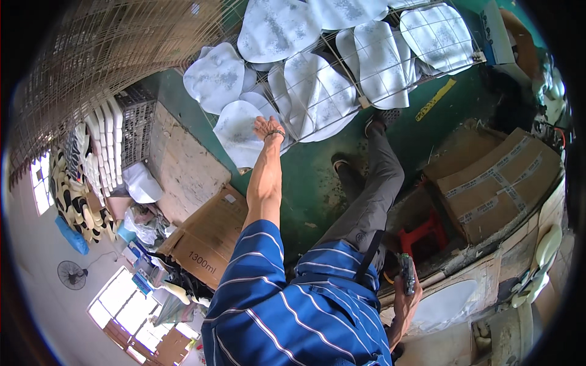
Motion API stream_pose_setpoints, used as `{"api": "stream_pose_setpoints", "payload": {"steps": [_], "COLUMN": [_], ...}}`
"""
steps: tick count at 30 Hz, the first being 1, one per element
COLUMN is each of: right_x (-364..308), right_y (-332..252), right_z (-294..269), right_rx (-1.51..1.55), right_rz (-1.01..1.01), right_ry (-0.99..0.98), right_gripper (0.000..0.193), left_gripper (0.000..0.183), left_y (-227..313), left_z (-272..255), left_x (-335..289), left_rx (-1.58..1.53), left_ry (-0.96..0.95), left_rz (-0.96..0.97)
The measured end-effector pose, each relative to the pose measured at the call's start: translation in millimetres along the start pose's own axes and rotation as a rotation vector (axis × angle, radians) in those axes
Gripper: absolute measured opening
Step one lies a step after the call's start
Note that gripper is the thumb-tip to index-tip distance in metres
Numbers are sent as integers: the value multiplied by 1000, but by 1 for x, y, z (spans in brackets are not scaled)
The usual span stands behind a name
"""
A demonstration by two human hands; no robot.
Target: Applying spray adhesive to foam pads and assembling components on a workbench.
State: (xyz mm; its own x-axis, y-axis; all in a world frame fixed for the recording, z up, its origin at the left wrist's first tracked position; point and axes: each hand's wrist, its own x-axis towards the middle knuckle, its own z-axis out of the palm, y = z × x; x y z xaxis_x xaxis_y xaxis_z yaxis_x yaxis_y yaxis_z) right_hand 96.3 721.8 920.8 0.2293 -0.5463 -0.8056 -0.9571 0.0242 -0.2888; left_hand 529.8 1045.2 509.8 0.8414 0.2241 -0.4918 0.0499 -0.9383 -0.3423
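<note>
My left hand (268, 127), a dark band round its wrist, reaches forward onto a white rounded sheet (239, 131) with grey speckles. Its fingers are apart and touch the sheet near its right side. That sheet lies at the near left end of a wire rack (329, 119), among several similar white sheets (278, 30) that overlap one another. Low on the right, beside my hip, my right hand (410, 299) is closed round a small dark green, box-like object (405, 273). What kind of object it is I cannot make out.
A brown carton (210, 235) stands left of my arm, near a wooden board (189, 161) and a black crate (139, 125). To the right are a taped carton (497, 183) and a red stool (424, 236). A yellow strip (436, 99) lies on the green floor (305, 207).
</note>
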Motion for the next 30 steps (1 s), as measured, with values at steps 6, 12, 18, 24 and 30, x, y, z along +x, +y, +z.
{"api": "stream_pose_setpoints", "payload": {"steps": [6,12,18,24,30], "right_x": [12,12,9,-27,-52], "right_y": [11,0,-1,-8,34], "right_z": [3,0,-5,-13,-74], "right_rx": [-10,-8,104,128,334], "right_rz": [10,40,-9,15,-100], "right_ry": [-14,-58,-57,23,255], "right_gripper": [63,62,62,63,61], "left_gripper": [52,50,51,63,63], "left_y": [-6,10,40,82,146], "left_z": [13,0,-12,-14,-30], "left_x": [10,-11,-33,-105,-225], "left_rx": [91,-35,-225,-412,-449], "left_ry": [-32,195,146,144,-195], "left_rz": [-28,81,98,278,645]}}
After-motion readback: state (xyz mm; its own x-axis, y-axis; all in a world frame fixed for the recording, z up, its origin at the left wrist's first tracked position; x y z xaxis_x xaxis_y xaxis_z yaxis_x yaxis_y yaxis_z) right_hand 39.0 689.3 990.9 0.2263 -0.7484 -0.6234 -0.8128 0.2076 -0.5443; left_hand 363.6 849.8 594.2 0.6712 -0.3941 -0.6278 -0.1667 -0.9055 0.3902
